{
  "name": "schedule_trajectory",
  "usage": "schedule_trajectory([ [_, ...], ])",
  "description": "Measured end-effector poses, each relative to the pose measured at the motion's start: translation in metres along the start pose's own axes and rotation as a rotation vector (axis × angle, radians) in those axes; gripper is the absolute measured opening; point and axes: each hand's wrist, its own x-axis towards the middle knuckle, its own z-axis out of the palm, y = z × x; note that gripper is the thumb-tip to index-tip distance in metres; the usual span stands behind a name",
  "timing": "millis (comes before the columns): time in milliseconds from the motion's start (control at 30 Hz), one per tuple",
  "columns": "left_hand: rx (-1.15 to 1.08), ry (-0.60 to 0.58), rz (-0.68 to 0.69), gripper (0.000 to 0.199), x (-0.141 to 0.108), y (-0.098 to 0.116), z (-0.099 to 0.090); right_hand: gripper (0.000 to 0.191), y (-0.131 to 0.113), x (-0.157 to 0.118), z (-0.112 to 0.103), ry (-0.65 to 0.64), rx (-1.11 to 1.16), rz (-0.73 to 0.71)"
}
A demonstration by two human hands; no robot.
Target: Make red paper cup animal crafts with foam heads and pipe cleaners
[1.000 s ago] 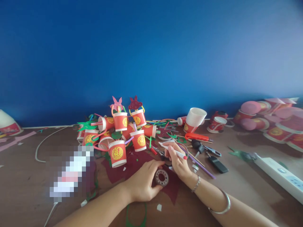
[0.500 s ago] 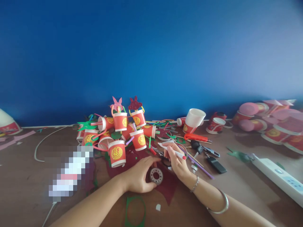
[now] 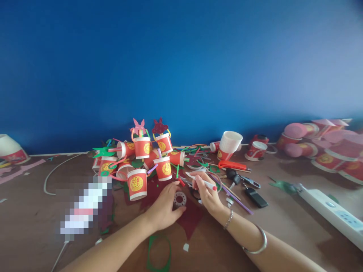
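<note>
My left hand point(image 3: 166, 207) curves around the left side of a small tape roll point(image 3: 179, 199), thumb at its lower edge and fingers at its top. The roll lies on dark red paper point(image 3: 190, 221). My right hand point(image 3: 208, 192) grips a white marker with a red end point(image 3: 209, 185), its white tip pointing left. Dark-handled scissors point(image 3: 195, 193) lie between the two hands, partly hidden by the right one. Left of them stand red and white paper cups point(image 3: 137, 184) with straw arms, two of them topped by pink point(image 3: 138, 127) and dark red point(image 3: 160, 126) paper heads.
A stack of white cups point(image 3: 231, 142), an orange cutter point(image 3: 232, 165), keys point(image 3: 233, 176) and a black fob point(image 3: 256, 197) lie to the right. A power strip point(image 3: 331, 211) is at far right. Green cut-out paper point(image 3: 159, 254) is near the front edge.
My left hand and the tape roll have shifted slightly left and up in view, and the hand's fingers are straighter. The right hand, still on the marker, appears slightly further left.
</note>
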Motion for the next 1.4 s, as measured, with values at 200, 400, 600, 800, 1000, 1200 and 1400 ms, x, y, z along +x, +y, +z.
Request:
schedule_trajectory([
  [200, 0.14, -0.196, 0.16, 0.056, -0.013, 0.01, 0.005, 0.032, 0.003, 0.001, -0.001, -0.023, -0.015, -0.007],
  [400, 0.068, -0.436, 0.415, 0.056, -0.012, 0.009, -0.021, 0.034, 0.002, 0.0, -0.001, -0.013, -0.017, 0.015],
  [600, 0.119, -0.412, 0.286, 0.075, 0.012, -0.006, -0.034, 0.032, 0.001, 0.001, -0.001, -0.036, -0.025, -0.005],
  [800, 0.056, -0.292, 0.255, 0.059, 0.013, -0.001, -0.034, 0.03, -0.001, 0.001, -0.001, -0.068, -0.033, 0.01],
  [1000, 0.017, -0.05, 0.107, 0.041, -0.013, 0.016, -0.02, 0.029, -0.001, 0.0, -0.001, -0.102, -0.009, 0.041],
  [1200, 0.014, 0.024, 0.002, 0.045, -0.031, 0.016, -0.004, 0.029, 0.004, -0.001, -0.001, -0.115, -0.02, 0.045],
  [1400, 0.037, -0.045, 0.035, 0.063, -0.027, 0.015, -0.005, 0.027, 0.003, -0.001, -0.003, -0.139, -0.072, -0.025],
])
